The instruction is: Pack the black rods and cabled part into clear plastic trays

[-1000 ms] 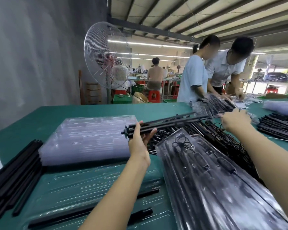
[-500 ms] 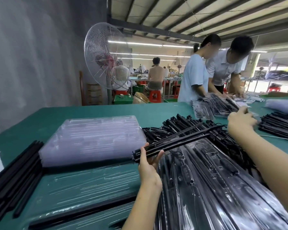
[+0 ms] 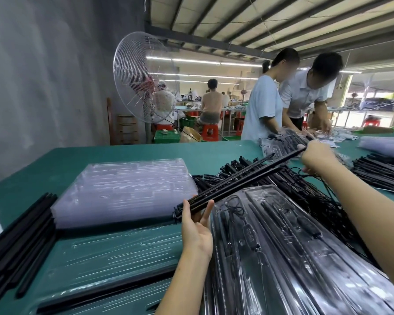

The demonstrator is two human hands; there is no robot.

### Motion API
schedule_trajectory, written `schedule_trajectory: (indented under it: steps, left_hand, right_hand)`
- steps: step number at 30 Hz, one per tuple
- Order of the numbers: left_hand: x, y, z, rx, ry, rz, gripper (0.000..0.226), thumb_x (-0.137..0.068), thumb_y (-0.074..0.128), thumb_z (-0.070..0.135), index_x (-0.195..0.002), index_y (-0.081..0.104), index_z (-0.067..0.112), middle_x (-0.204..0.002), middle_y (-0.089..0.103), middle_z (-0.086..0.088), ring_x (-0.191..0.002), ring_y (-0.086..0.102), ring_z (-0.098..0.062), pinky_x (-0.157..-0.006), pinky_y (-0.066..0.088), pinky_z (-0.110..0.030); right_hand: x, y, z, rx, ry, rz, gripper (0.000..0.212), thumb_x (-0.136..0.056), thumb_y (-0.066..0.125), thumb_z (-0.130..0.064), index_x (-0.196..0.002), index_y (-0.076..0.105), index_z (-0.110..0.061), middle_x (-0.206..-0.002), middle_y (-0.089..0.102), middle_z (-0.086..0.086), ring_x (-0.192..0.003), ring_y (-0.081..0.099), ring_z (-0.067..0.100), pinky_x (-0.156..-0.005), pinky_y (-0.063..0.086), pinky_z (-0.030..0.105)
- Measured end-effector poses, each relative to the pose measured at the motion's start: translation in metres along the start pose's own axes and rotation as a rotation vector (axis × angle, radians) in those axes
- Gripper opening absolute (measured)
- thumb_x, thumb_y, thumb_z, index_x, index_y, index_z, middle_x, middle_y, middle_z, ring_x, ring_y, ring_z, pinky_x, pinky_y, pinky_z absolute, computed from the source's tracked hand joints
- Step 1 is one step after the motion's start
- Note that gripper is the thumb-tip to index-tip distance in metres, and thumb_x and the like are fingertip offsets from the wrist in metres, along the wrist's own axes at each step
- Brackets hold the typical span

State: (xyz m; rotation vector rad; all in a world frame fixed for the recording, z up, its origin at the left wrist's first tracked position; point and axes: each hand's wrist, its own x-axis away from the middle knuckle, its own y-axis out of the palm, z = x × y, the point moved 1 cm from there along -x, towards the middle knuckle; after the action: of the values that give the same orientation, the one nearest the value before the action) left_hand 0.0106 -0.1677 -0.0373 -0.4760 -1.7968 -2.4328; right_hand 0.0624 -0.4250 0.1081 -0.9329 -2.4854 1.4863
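Left grip (image 3: 197, 220): palm up, thumb and fingers pinching the near end of the black rods (image 3: 241, 178).
Right grip (image 3: 316, 156): fingers curled round the far end of the same bundle.
Bundle's place: held clear of the green bench (image 3: 214, 153), slanting over the top of the filled tray (image 3: 341, 269).
Cabled part (image 3: 248, 231): lying inside that filled tray.
Empty trays (image 3: 123, 185): a clear stack at left, with an open tray (image 3: 114, 253) in front.
Loose rods (image 3: 18, 242): piled at the bench's left edge.
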Motion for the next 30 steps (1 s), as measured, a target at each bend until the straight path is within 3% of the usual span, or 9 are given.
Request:
schedule_trajectory:
  steps: [3, 6, 11, 15, 17, 19, 25, 27, 30]
  left_hand:
    - [-0.004, -0.003, -0.004, 0.035, 0.035, -0.007, 0.067, -0.092, 0.058, 0.035, -0.146, 0.021, 0.022, -0.077, 0.072, -0.019, -0.061, 0.071, -0.018, -0.07, 0.054, -0.03]
    - [-0.007, -0.003, -0.009, 0.051, 0.022, -0.039, 0.041, -0.093, 0.059, 0.029, -0.126, 0.04, 0.015, -0.078, 0.071, -0.021, -0.062, 0.072, -0.021, -0.069, 0.06, -0.032]
    - [-0.007, 0.008, -0.006, 0.086, 0.014, -0.105, 0.022, -0.095, 0.056, 0.026, -0.106, 0.049, 0.008, -0.076, 0.071, -0.019, -0.064, 0.072, -0.022, -0.073, 0.058, -0.038]
    - [-0.008, 0.023, 0.002, 0.07, 0.021, -0.166, 0.019, -0.095, 0.056, 0.025, -0.104, 0.048, 0.01, -0.078, 0.071, -0.02, -0.067, 0.072, -0.022, -0.074, 0.058, -0.04]
    - [-0.009, 0.028, 0.012, 0.061, 0.047, -0.2, 0.017, -0.095, 0.055, 0.025, -0.097, 0.051, 0.008, -0.076, 0.069, -0.016, -0.067, 0.072, -0.022, -0.075, 0.057, -0.042]
    - [-0.011, 0.032, 0.026, 0.057, 0.075, -0.241, 0.02, -0.096, 0.054, 0.026, -0.09, 0.054, 0.007, -0.072, 0.064, -0.012, -0.065, 0.071, -0.021, -0.076, 0.057, -0.044]
    - [-0.01, 0.055, 0.061, 0.074, 0.145, -0.351, 0.028, -0.094, 0.056, 0.031, -0.083, 0.06, 0.005, -0.065, 0.064, -0.006, -0.055, 0.063, -0.016, -0.066, 0.059, -0.046]
    - [-0.007, 0.061, 0.071, 0.038, 0.137, -0.413, 0.022, -0.084, 0.065, 0.03, -0.077, 0.067, 0.01, -0.069, 0.064, -0.001, -0.061, 0.061, -0.013, -0.068, 0.059, -0.042]
    - [0.001, 0.072, 0.075, -0.083, 0.093, -0.543, 0.012, -0.075, 0.067, 0.03, -0.072, 0.073, 0.02, -0.076, 0.066, 0.006, -0.071, 0.058, -0.008, -0.073, 0.058, -0.037]
  right_hand:
    - [0.002, -0.004, -0.005, 0.012, -0.002, 0.095, 0.017, -0.096, 0.045, -0.007, -0.1, 0.053, 0.007, -0.109, 0.061, 0.03, -0.102, 0.06, 0.039, -0.088, 0.049, 0.052]
    - [0.003, -0.009, -0.007, 0.012, -0.035, 0.24, 0.021, -0.096, 0.043, -0.007, -0.105, 0.057, 0.005, -0.109, 0.059, 0.027, -0.103, 0.057, 0.042, -0.085, 0.047, 0.047]
    - [0.012, -0.035, -0.04, -0.056, -0.162, 0.443, 0.041, -0.101, 0.04, -0.022, -0.062, 0.037, -0.008, -0.08, 0.049, 0.016, -0.077, 0.05, 0.034, -0.061, 0.04, 0.036]
    - [0.003, -0.046, -0.047, -0.231, -0.208, 0.342, 0.041, -0.099, 0.041, -0.021, -0.06, 0.043, -0.009, -0.087, 0.062, 0.026, -0.078, 0.064, 0.037, -0.068, 0.05, 0.043]
    - [0.002, -0.043, -0.048, -0.461, -0.227, 0.209, 0.04, -0.101, 0.039, -0.023, -0.066, 0.046, -0.008, -0.072, 0.065, 0.023, -0.051, 0.067, 0.021, -0.056, 0.056, 0.035]
    - [0.005, -0.045, -0.057, -0.613, -0.256, 0.099, 0.038, -0.102, 0.038, -0.025, -0.073, 0.049, -0.004, -0.048, 0.062, 0.008, -0.035, 0.058, 0.009, -0.037, 0.047, 0.019]
    - [0.012, -0.067, -0.131, -1.031, -0.42, -0.078, 0.029, -0.102, 0.036, -0.017, -0.081, 0.051, -0.004, -0.082, 0.057, 0.008, -0.06, 0.059, 0.01, -0.067, 0.056, 0.026]
    - [0.017, -0.067, -0.144, -0.984, -0.56, -0.075, 0.038, -0.102, 0.038, -0.02, -0.072, 0.054, -0.003, -0.073, 0.06, 0.011, -0.059, 0.061, 0.014, -0.074, 0.053, 0.034]
    - [0.017, -0.069, -0.146, -1.087, -0.701, -0.201, 0.036, -0.102, 0.034, -0.021, -0.079, 0.055, -0.003, -0.062, 0.068, 0.007, -0.061, 0.067, 0.017, -0.067, 0.054, 0.03]
